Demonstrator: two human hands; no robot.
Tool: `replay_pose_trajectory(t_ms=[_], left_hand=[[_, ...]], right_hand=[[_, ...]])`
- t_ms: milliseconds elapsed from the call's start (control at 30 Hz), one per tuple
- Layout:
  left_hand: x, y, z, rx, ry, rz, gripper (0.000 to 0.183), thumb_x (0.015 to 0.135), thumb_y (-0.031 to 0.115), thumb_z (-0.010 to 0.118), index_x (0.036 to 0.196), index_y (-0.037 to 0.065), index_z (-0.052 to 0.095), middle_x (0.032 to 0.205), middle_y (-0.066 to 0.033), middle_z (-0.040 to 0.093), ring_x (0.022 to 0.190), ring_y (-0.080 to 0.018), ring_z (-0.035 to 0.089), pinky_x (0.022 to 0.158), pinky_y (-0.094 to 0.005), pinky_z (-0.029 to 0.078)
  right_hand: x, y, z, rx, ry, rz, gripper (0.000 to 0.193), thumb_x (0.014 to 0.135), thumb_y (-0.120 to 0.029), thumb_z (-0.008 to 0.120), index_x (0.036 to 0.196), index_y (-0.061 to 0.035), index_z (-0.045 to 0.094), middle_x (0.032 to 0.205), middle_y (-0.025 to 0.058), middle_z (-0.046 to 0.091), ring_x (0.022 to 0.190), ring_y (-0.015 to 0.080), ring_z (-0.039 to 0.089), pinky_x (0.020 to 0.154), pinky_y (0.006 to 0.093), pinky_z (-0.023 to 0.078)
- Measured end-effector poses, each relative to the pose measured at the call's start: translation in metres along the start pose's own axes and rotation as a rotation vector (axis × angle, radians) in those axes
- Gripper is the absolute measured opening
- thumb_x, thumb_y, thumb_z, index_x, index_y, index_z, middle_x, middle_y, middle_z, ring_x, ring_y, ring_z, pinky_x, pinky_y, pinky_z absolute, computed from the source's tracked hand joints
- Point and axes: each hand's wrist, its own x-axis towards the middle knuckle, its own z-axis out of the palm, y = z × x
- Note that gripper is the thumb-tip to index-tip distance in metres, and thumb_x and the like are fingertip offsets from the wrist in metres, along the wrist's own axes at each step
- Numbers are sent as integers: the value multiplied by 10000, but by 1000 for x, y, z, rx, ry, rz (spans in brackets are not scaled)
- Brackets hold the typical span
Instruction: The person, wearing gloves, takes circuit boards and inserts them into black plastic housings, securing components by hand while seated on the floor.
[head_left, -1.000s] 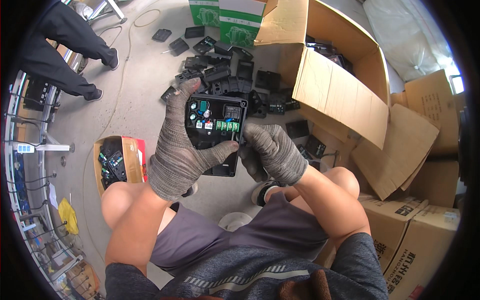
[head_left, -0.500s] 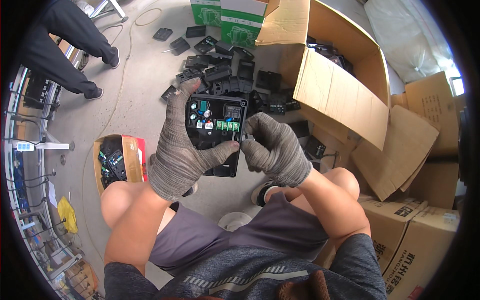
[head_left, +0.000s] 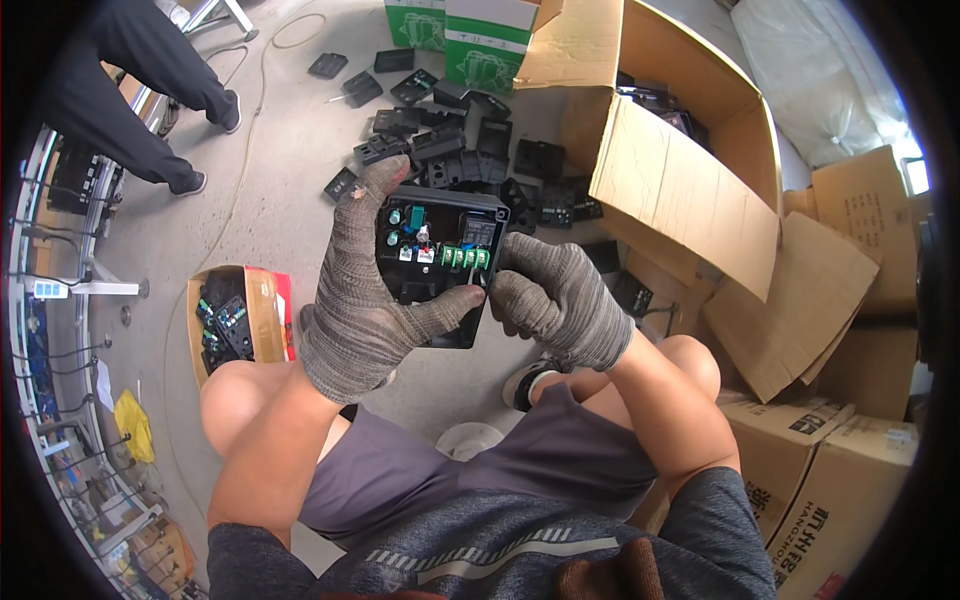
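Note:
In front of me is a black plastic control box [head_left: 440, 262], its open face turned up. Inside it show a circuit board, a row of green terminals [head_left: 466, 257], white connectors and small round components. My left hand [head_left: 365, 290], in a grey knit glove, grips the box from the left side, thumb across its lower part. At the box's right edge my gloved right hand [head_left: 555, 300] is closed, its fingertips curled in and pressed together. Whatever those fingers pinch is hidden; whether they touch the box I cannot tell.
Black housings [head_left: 440, 145] lie heaped on the floor ahead. A large open carton [head_left: 690, 200] stands right of them, green boxes [head_left: 485, 50] behind. Left of my knee a small carton [head_left: 265, 320] holds circuit boards. Another person's legs [head_left: 150, 90] are at far left.
The box has shifted slightly right and tilted in my left hand. My right hand has turned a little; the small grey piece that showed at its fingertips is now out of sight.

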Motion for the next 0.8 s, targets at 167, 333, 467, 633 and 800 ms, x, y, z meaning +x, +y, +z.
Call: replay_pose_trajectory(t_ms=[167, 333, 467, 633, 800], left_hand=[[-3, 4, -3, 50, -11, 33, 1122, 634, 282, 974, 1481, 14, 288, 1356, -163, 435, 1195, -250, 546, 1025, -372, 487], [-5, 6, -8, 203, -59, 237, 1089, 652, 315, 964, 1446, 5, 285, 1293, -176, 471, 1101, -280, 548, 933, -411, 494], [-4, 14, -14, 277, -100, 330, 865, 642, 285, 966, 1283, 17, 452, 1095, -167, 513, 1038, -343, 540, 850, -455, 480], [-18, 6, -15, 242, -88, 389, 766, 676, 309, 921, 1291, 60, 538, 1127, -173, 539, 1017, -358, 573, 846, -438, 530], [-19, -16, 0, -29, -72, -150, 943, 693, 317, 924, 1444, 65, 413, 1365, -203, 508, 1284, -337, 512, 1076, -443, 423]], right_hand=[[-3, -3, 2, 312, -87, 255, 236, 1006, -258, 589, 966, -29, 627, 656, -6, 563, 562, 63, 570, 488, 243, 443], [-11, 8, 11, 412, -60, 141, 219, 1004, -260, 594, 985, -46, 637, 652, -10, 538, 525, 67, 514, 460, 242, 398], [-18, 3, 10, 798, -173, 485, 213, 992, -260, 605, 1031, -53, 636, 632, -16, 500, 500, 77, 470, 444, 239, 363], [-22, 14, 20, 851, -228, 551, 245, 994, -291, 587, 1045, -52, 605, 618, -4, 494, 487, 88, 471, 430, 245, 365], [-16, 34, 14, 451, -248, 386, 384, 1054, -409, 494, 1096, -45, 608, 712, 60, 613, 542, 117, 587, 473, 244, 435]])
